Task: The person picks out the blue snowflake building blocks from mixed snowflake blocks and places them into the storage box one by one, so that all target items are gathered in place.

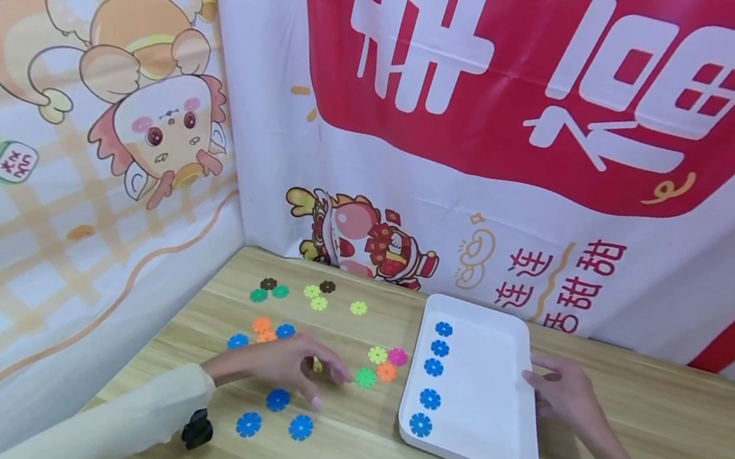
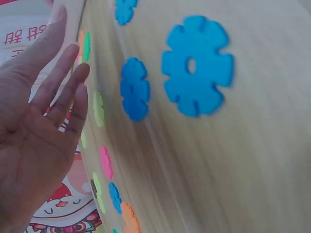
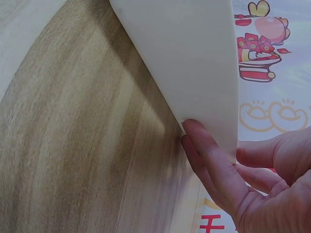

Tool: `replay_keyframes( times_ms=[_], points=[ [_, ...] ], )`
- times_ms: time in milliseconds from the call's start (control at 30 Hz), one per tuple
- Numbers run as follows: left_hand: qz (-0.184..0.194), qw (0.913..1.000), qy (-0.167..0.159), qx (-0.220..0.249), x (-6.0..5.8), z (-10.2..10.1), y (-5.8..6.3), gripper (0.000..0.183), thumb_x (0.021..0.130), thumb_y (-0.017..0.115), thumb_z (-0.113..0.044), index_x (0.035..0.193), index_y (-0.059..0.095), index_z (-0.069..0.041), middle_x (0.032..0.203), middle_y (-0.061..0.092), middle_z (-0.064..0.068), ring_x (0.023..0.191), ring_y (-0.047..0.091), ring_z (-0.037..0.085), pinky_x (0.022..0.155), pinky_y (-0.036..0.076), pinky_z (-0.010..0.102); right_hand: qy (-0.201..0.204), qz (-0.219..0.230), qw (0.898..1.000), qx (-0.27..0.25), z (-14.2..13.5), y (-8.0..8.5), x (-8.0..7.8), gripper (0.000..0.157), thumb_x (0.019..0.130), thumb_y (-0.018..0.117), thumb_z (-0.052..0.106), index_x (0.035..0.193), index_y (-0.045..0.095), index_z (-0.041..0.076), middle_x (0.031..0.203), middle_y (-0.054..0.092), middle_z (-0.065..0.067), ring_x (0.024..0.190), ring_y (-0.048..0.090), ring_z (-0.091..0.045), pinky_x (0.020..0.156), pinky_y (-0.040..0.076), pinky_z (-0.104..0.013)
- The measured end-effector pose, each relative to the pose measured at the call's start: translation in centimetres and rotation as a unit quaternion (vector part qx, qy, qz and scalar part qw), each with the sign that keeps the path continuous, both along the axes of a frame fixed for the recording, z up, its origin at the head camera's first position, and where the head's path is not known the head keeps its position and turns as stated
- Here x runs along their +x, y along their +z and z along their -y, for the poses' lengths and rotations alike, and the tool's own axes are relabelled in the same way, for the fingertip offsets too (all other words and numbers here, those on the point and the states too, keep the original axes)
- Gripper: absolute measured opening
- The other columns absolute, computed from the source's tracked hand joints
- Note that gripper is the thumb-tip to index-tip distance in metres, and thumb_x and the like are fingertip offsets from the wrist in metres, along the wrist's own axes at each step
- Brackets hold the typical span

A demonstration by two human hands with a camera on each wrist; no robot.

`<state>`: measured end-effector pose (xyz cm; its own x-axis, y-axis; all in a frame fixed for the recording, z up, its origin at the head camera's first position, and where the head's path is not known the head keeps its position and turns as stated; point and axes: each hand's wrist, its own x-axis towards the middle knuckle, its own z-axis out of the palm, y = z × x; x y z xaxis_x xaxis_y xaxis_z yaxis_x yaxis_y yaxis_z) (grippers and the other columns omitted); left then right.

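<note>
My right hand [image 1: 563,394] grips the right side of a white tray [image 1: 478,449]. Its thumb is at the rim and its fingers [image 3: 204,141] lie against the outer wall. Several blue flower-shaped discs [image 1: 433,367] stand in a column along the tray's left side. Over the table left of the tray, my left hand [image 1: 286,359] hovers with nothing in it, its fingers [image 2: 58,82] loosely extended. Below that hand lie blue flower discs [image 1: 300,428], and a green disc [image 1: 365,377] is just past its fingertips.
Between hand and tray, a yellow-green disc [image 1: 377,355], a pink disc [image 1: 397,356] and an orange disc [image 1: 386,372] lie grouped. Farther back are brown [image 1: 327,287], green [image 1: 280,291] and yellow-green discs [image 1: 359,307]. A printed cloth [image 1: 377,160] hangs behind the wooden table [image 1: 336,452].
</note>
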<state>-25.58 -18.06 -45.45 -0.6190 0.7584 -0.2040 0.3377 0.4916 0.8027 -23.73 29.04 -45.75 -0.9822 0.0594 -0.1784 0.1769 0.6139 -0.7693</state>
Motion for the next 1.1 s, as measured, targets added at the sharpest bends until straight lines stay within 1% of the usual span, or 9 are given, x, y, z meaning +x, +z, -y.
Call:
replay_keyframes(
  times_ms=[100, 233, 400, 533, 600, 733, 867, 967, 1100],
  points=[
    [-0.005, 0.9987, -0.041, -0.032, 0.2, 0.9, 0.1, 0.049, 0.087, 0.087, -0.024, 0.134, 0.071, -0.029, 0.134, 0.067, -0.017, 0.125, 0.059, 0.011, 0.106, 0.049, 0.034, 0.000, 0.002, 1.000, -0.002, 0.0, 0.1, -0.1, 0.050, 0.105, 0.064, 0.012, 0.147, 0.049, -0.010, 0.117, 0.067, -0.037, 0.082, 0.074, -0.023, 0.067, 0.065, -0.038],
    [-0.010, 0.9955, -0.083, -0.046, 0.3, 1.6, 0.3, 0.056, 0.085, 0.089, -0.024, 0.137, 0.068, -0.027, 0.143, 0.060, -0.011, 0.133, 0.051, 0.012, 0.115, 0.043, 0.040, -0.004, 0.002, 1.000, -0.006, -0.1, 0.2, 0.0, 0.051, 0.104, 0.064, 0.012, 0.147, 0.049, -0.010, 0.115, 0.067, -0.036, 0.080, 0.074, -0.023, 0.067, 0.065, -0.038],
    [-0.016, 0.9929, -0.092, -0.074, 0.5, 2.5, -0.1, 0.057, 0.084, 0.090, -0.031, 0.136, 0.067, -0.036, 0.146, 0.047, -0.010, 0.135, 0.039, 0.011, 0.115, 0.038, 0.041, -0.007, 0.005, 1.000, -0.001, -0.2, 0.1, 0.1, 0.050, 0.105, 0.063, 0.012, 0.147, 0.049, -0.010, 0.115, 0.068, -0.036, 0.080, 0.074, -0.023, 0.067, 0.065, -0.038],
    [-0.016, 0.9923, -0.090, -0.084, 0.8, 3.3, -0.6, 0.066, 0.082, 0.091, -0.032, 0.140, 0.062, -0.038, 0.145, 0.042, -0.010, 0.135, 0.036, 0.014, 0.114, 0.037, 0.044, -0.004, 0.007, 1.000, 0.000, -0.1, 0.3, 0.0, 0.051, 0.105, 0.065, 0.014, 0.147, 0.049, -0.009, 0.115, 0.068, -0.036, 0.081, 0.074, -0.024, 0.067, 0.065, -0.039],
    [-0.026, 0.9916, -0.082, -0.096, 1.0, 3.6, -0.5, 0.075, 0.078, 0.094, -0.033, 0.143, 0.059, -0.041, 0.144, 0.040, -0.009, 0.133, 0.037, 0.016, 0.114, 0.038, 0.047, -0.003, 0.006, 1.000, 0.001, 0.0, 0.3, -0.1, 0.051, 0.105, 0.065, 0.014, 0.147, 0.049, -0.009, 0.117, 0.067, -0.036, 0.082, 0.074, -0.024, 0.067, 0.065, -0.039],
    [-0.050, 0.9902, -0.045, -0.122, 1.4, 4.2, -0.4, 0.091, 0.071, 0.097, -0.038, 0.149, 0.051, -0.045, 0.148, 0.036, -0.003, 0.137, 0.037, 0.023, 0.115, 0.038, 0.057, -0.003, 0.004, 1.000, 0.002, 0.0, 0.2, -0.1, 0.050, 0.105, 0.064, 0.013, 0.147, 0.049, -0.009, 0.117, 0.066, -0.037, 0.081, 0.074, -0.023, 0.066, 0.065, -0.038],
    [-0.060, 0.9917, -0.001, -0.114, 1.8, 4.4, -1.2, 0.087, 0.073, 0.093, -0.044, 0.149, 0.051, -0.047, 0.156, 0.034, 0.001, 0.146, 0.033, 0.030, 0.118, 0.034, 0.064, -0.004, 0.004, 1.000, 0.001, -0.1, 0.0, -0.1, 0.049, 0.105, 0.064, 0.012, 0.147, 0.050, -0.009, 0.116, 0.067, -0.037, 0.080, 0.073, -0.022, 0.066, 0.065, -0.038],
    [-0.070, 0.9931, 0.021, -0.092, 1.8, 4.2, -2.0, 0.072, 0.079, 0.088, -0.049, 0.142, 0.056, -0.047, 0.150, 0.041, -0.005, 0.140, 0.038, 0.024, 0.117, 0.038, 0.056, 0.001, 0.003, 1.000, 0.005, -0.2, -0.1, -0.2, 0.049, 0.105, 0.063, 0.013, 0.147, 0.050, -0.008, 0.117, 0.066, -0.036, 0.081, 0.073, -0.022, 0.066, 0.065, -0.038],
    [-0.102, 0.9915, 0.033, -0.075, 1.6, 3.4, -2.8, 0.047, 0.085, 0.083, -0.051, 0.128, 0.064, -0.044, 0.123, 0.053, -0.013, 0.115, 0.046, 0.013, 0.100, 0.046, 0.035, 0.006, -0.002, 1.000, 0.005, -0.2, -0.1, -0.3, 0.049, 0.105, 0.063, 0.013, 0.147, 0.050, -0.009, 0.117, 0.066, -0.037, 0.081, 0.073, -0.023, 0.066, 0.065, -0.038]
  ],
)
